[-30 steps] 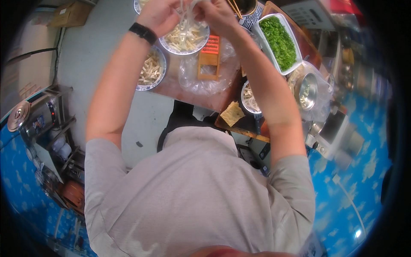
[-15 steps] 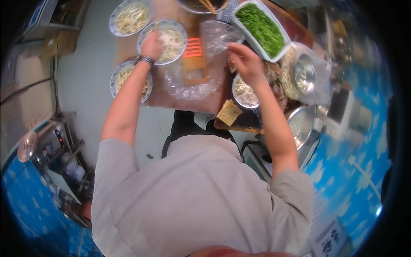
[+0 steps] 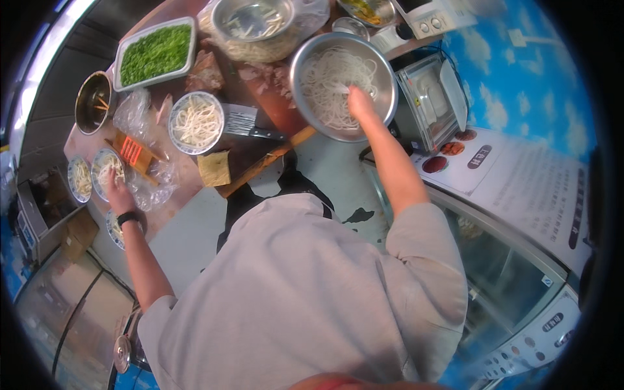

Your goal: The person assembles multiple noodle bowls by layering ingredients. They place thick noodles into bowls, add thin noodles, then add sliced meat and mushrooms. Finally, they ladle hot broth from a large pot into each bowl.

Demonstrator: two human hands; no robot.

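A large metal bowl [image 3: 302, 104] of white noodles [image 3: 325, 68] stands at the right. My right hand [image 3: 361, 104] reaches into it, fingers closed on a pale bunch of the noodles. Far to the left, my left hand [image 3: 119, 196] rests at the near side of a patterned bowl [image 3: 97, 182] with noodles in it. Its fingers look stretched out over the food, slightly blurred. Beside it sit another patterned bowl [image 3: 73, 188] with pale strips and one [image 3: 114, 237] partly hidden by my wrist.
Centrally stand a bowl of bean sprouts [image 3: 198, 123], a cleaver [image 3: 253, 130] and a yellow tofu sheet [image 3: 214, 169]. Behind are a tray of chopped greens [image 3: 156, 55] and a metal basin [image 3: 253, 19]. A wooden slicer [image 3: 136, 156] lies on plastic wrap. A glass-fronted cabinet [image 3: 500, 253] is at right.
My view has turned to the right. My right hand has gone from beside the sprout bowl into the large metal bowl and closed on noodles. My left hand stays at the patterned bowl.
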